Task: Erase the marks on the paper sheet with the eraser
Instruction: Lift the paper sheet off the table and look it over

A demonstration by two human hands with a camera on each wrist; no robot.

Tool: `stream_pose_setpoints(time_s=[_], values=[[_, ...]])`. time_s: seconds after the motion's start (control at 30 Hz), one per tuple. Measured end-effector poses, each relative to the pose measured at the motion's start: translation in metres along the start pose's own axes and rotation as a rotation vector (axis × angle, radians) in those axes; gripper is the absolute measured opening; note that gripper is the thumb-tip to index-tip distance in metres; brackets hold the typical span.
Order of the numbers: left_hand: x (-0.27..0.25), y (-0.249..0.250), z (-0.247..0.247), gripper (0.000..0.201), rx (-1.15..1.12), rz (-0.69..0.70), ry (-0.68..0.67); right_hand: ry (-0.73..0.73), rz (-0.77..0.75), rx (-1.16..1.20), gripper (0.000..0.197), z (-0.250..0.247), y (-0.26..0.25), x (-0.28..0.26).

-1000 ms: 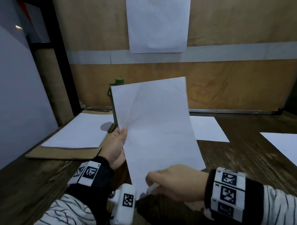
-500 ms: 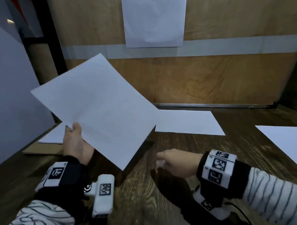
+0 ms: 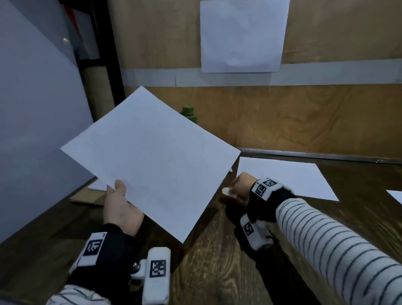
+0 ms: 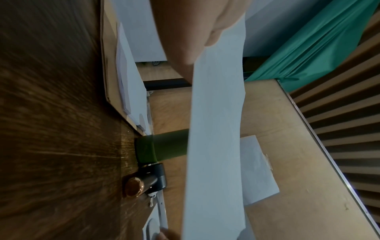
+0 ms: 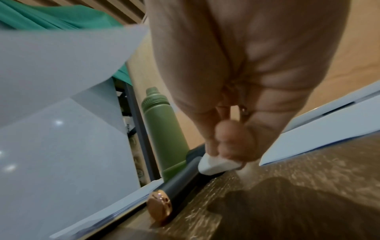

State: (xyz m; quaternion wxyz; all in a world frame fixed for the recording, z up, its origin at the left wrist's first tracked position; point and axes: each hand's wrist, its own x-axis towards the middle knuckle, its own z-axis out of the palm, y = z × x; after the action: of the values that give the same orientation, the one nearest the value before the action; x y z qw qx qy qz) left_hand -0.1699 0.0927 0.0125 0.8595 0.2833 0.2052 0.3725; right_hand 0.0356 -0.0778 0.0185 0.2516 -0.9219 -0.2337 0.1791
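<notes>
Now the left hand (image 3: 122,208) pinches the paper sheet (image 3: 154,159) by its near-left edge, carried more toward the middle than half a second ago, uncovering the green bottle (image 3: 188,112). The right hand (image 3: 239,187) (drawn nearer the far sheet (image 3: 286,176)) grips the white eraser (image 5: 216,164) above the table (image 3: 223,266).

A green bottle (image 5: 164,133) stood upright at the back of the wooden table (image 3: 223,273), by the plywood wall (image 3: 286,116). A dark cylinder with a copper-coloured end (image 5: 162,206) lay beside it. Loose white sheets (image 3: 288,178) were spread flat; another sheet (image 3: 243,33) was taped to the wall.
</notes>
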Motion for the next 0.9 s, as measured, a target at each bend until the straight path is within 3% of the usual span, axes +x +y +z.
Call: stream_pose_setpoints(time_s=[0.1,0.2,0.27,0.3,0.37,0.47,0.53,0.63,0.67,0.77,0.9], values=[[-0.010,-0.004,0.008,0.022,0.048,0.030,-0.032,-0.013,0.001,-0.140,0.024,0.000,0.000,0.006],[-0.016,-0.007,0.019,0.030,0.098,0.091,-0.099,0.121,0.005,-0.141,0.031,-0.011,0.011,0.008],[-0.020,-0.008,0.024,0.037,0.132,0.094,-0.134,0.187,0.002,-0.115,0.022,-0.025,0.018,0.000],[-0.021,-0.009,0.027,0.037,0.146,0.093,-0.146,0.196,-0.030,-0.065,0.020,-0.032,0.024,-0.005],[-0.023,-0.011,0.031,0.038,0.166,0.099,-0.163,0.090,-0.094,0.040,0.035,-0.044,0.033,-0.023],[-0.028,-0.016,0.039,0.037,0.196,0.110,-0.203,-0.098,-0.147,0.515,0.022,-0.056,0.055,-0.050],[-0.030,-0.022,0.046,0.034,0.207,0.100,-0.220,-0.127,-0.155,0.733,0.036,-0.065,0.071,-0.057],[-0.036,-0.037,0.059,0.028,0.261,0.070,-0.244,-0.100,-0.213,0.813,0.059,-0.081,0.085,-0.072],[-0.039,-0.043,0.065,0.026,0.280,0.061,-0.258,-0.090,-0.239,0.800,0.057,-0.085,0.087,-0.079],[-0.052,-0.062,0.086,0.021,0.350,0.050,-0.259,-0.016,-0.262,0.816,0.021,-0.093,0.092,-0.097],[-0.065,-0.083,0.106,0.014,0.406,0.113,-0.200,0.215,-0.171,0.775,0.015,-0.099,0.118,-0.103]])
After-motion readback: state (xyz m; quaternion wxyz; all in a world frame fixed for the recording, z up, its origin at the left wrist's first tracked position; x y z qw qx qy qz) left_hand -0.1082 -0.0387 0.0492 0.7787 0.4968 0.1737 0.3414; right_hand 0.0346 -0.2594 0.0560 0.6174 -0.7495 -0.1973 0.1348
